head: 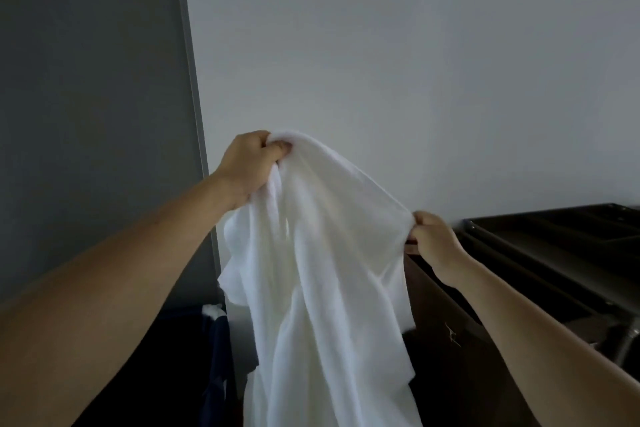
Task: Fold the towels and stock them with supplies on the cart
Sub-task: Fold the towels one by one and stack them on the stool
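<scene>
The left grip (249, 166) is clenched on a bunched corner of the towel (322, 270), held high; the right grip (433, 239) pinches the top edge lower down, just over the near rim of what looks like the cart (554, 236). The towel hangs in the air between them, rumpled, its lower part dropping out of view beside a dark blue bag (214, 340). This looks like the spreading-out before the first fold. Next, I judge, the right grip must find the far corner so the edge pulls level and taut
</scene>
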A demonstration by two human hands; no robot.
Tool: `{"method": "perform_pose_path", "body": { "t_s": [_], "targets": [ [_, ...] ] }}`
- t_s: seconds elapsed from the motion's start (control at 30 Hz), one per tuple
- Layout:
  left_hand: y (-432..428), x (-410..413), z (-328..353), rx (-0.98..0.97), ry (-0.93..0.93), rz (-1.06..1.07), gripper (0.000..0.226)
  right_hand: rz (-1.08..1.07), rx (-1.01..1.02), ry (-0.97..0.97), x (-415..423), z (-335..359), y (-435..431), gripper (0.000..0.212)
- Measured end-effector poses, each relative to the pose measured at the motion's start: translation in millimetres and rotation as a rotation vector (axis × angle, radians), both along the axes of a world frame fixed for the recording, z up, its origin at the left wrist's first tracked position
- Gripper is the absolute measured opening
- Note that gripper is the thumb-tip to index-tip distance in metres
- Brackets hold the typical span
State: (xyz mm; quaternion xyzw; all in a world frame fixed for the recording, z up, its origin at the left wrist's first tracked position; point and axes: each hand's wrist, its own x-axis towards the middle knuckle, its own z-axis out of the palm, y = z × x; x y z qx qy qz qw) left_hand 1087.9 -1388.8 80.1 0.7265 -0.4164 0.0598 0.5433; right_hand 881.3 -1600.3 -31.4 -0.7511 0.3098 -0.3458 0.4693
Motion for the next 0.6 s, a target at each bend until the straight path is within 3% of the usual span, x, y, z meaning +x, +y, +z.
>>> {"method": "perform_pose_path", "body": {
  "t_s": [0.07,0.1,0.17,0.2,0.27,0.37,0.47,0.53,0.6],
  "targets": [
    [5.7,8.2,-14.5,0.228,-0.125,0.154,0.02,-0.066,0.047,-0.198,-1.2,21.6,2.1,0.032],
    [8.3,7.9,-22.8,0.377,-0.13,0.105,0.043,-0.093,0.004,-0.276,-2.0,33.5,5.8,0.035],
    [8.2,-7.4,-36.7,0.529,-0.068,-0.212,0.092,-0.018,-0.161,-0.342,0.5,54.2,20.7,0.033],
    [6.0,-22.1,-40.2,0.539,-0.038,-0.393,0.098,0.069,-0.251,-0.301,4.1,62.2,33.0,0.032],
    [-6.5,-42.6,-46.8,0.541,-0.017,-0.614,0.087,0.232,-0.381,-0.162,13.5,67.2,50.3,0.035],
    [-16.4,-68.0,-56.9,0.637,0.047,-0.675,0.051,0.292,-0.373,-0.164,22.5,59.1,57.7,0.026],
    [-24.3,-79.3,-71.2,0.639,0.036,-0.551,0.018,0.253,-0.293,-0.22,20.8,49.8,54.7,0.006],
    [-26.3,-74.5,-67.6,0.537,-0.043,-0.396,0.018,0.271,-0.296,-0.163,11.9,44.0,45.3,0.016],
    [-22.5,-63.9,-53.0,0.386,-0.088,-0.313,0.019,0.314,-0.319,0.047,-2.0,36.1,34.9,0.027]
  ]
}}
